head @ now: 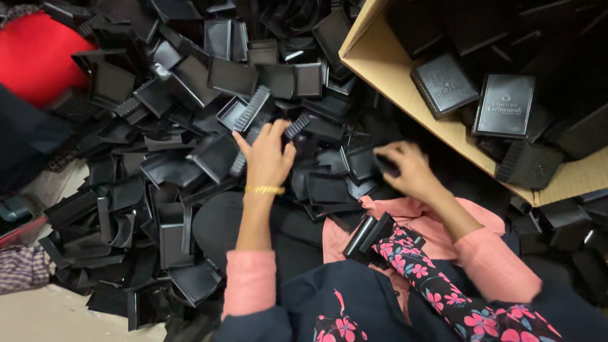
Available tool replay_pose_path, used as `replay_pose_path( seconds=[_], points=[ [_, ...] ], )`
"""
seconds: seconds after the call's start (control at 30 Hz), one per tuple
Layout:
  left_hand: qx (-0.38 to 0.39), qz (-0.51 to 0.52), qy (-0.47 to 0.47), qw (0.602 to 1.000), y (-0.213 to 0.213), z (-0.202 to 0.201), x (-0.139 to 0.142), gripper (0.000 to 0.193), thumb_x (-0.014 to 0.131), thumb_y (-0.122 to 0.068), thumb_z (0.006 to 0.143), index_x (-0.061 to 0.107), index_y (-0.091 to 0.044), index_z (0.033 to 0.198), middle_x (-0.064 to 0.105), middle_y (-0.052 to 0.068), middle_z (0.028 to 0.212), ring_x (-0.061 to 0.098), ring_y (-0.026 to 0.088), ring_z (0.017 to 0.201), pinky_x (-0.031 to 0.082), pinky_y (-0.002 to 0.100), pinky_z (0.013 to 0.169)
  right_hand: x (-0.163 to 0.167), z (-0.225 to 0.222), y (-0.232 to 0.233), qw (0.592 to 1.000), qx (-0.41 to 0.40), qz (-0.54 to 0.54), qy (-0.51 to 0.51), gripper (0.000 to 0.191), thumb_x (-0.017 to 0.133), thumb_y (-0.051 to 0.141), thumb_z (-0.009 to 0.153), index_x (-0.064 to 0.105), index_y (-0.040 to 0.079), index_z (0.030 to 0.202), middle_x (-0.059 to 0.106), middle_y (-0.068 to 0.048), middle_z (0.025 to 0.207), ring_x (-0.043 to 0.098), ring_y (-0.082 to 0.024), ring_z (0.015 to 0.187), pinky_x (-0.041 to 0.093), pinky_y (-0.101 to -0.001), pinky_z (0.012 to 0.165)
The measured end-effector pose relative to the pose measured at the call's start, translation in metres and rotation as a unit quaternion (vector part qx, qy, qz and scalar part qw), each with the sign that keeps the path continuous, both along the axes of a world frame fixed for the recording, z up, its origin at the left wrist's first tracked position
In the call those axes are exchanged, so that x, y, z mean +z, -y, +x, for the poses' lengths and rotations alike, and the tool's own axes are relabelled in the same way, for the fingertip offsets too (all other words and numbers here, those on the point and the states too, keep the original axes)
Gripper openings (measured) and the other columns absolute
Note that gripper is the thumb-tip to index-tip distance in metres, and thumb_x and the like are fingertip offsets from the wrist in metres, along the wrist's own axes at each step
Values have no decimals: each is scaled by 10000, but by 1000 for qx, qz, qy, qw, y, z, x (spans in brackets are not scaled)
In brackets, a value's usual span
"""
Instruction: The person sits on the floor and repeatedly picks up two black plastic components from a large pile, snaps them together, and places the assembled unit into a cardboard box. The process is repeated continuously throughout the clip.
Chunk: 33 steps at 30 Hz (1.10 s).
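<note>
Fingers [269,136] of left hand spread on black plastic trays [215,155], nothing gripped.

Cardboard box [405,95], red cloth [35,57]

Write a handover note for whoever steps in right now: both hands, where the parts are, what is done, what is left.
Left hand: open, fingers spread, resting on the pile of black plastic tray parts.
Right hand: closed on a small black plastic piece at the pile's edge.
Cardboard box, upper right: holds several closed black boxes with embossed lids.
Lap: a few black pieces lie on the pink cloth.
Done: some boxes are in the carton.
Left: most loose parts remain heaped on the floor.
</note>
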<state>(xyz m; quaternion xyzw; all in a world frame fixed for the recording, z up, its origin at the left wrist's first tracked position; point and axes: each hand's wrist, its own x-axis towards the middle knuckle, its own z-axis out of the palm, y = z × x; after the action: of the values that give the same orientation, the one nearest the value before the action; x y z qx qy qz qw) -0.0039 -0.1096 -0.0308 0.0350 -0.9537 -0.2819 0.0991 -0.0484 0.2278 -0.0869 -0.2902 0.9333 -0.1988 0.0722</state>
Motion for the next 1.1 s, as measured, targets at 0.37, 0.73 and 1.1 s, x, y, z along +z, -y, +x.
replay_pose_path(
  seconds=[0.37,0.73,1.1],
  points=[
    [-99,810,50,577,-59,51,0,414,557,-187,1050,470,-87,1442,569,39,1343,566,184,1224,474,378,1056,86,14,40,768,-150,-525,336,273,782,77,890,654,35,1127,703,-43,1043,670,-121,925,584,-275,836],
    [122,909,80,391,-169,53,-55,307,518,-375,1135,596,-99,1244,614,44,1199,589,167,1121,484,345,988,77,56,68,907,-84,-397,115,117,792,63,872,719,8,945,687,-49,1066,622,-74,844,482,-219,700],
    [180,833,-36,522,-143,49,-61,275,532,-174,1060,577,-56,1304,664,86,1188,653,171,1061,554,335,944,132,82,50,994,42,-99,-28,1084,913,316,646,365,-116,1476,441,-293,1433,484,-464,1192,435,-490,1022]
  ],
)
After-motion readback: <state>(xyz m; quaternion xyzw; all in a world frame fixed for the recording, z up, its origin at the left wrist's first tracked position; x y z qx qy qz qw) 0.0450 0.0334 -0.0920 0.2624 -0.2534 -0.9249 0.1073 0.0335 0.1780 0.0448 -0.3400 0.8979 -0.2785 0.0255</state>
